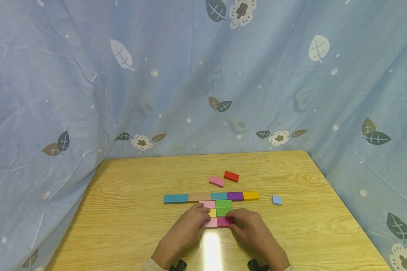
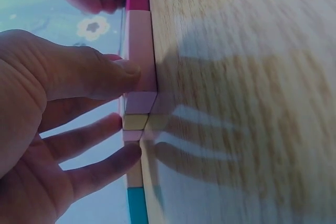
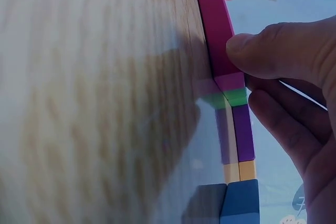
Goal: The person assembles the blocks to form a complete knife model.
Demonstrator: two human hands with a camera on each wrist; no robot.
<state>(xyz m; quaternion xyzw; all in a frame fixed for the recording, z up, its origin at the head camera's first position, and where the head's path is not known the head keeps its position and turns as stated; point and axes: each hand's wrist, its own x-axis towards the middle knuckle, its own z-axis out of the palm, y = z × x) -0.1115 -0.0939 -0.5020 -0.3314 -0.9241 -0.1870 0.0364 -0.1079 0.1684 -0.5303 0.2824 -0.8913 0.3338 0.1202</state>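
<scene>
Two bare hands work at a wood-grained table [image 1: 122,226], lower centre of the head view. The left hand [image 1: 187,226] pinches the outer end of a pale pink rectangular block [image 1: 211,224], thumb on its near face; in the left wrist view the other fingers are spread. The right hand [image 1: 251,226] pinches a smooth magenta rectangular block [image 1: 224,222], thumb likewise on the near face; its remaining fingers lie close together in the right wrist view. The two held blocks meet end to end, as the nearest row of a two-column group. Above them in the frame lie a yellow block [image 1: 213,213] and a second pale pink block [image 1: 208,204] at left, two bright green blocks [image 1: 224,207] at right. Just above the group runs a line of abutting blocks, left to right: long teal [image 1: 175,199], tan [image 1: 199,197], short teal [image 1: 219,196], purple [image 1: 235,196], orange-yellow [image 1: 251,195]. Loose blocks: pink [image 1: 217,181] and red [image 1: 231,176], above the line; light blue [image 1: 276,200], right of it.
</scene>
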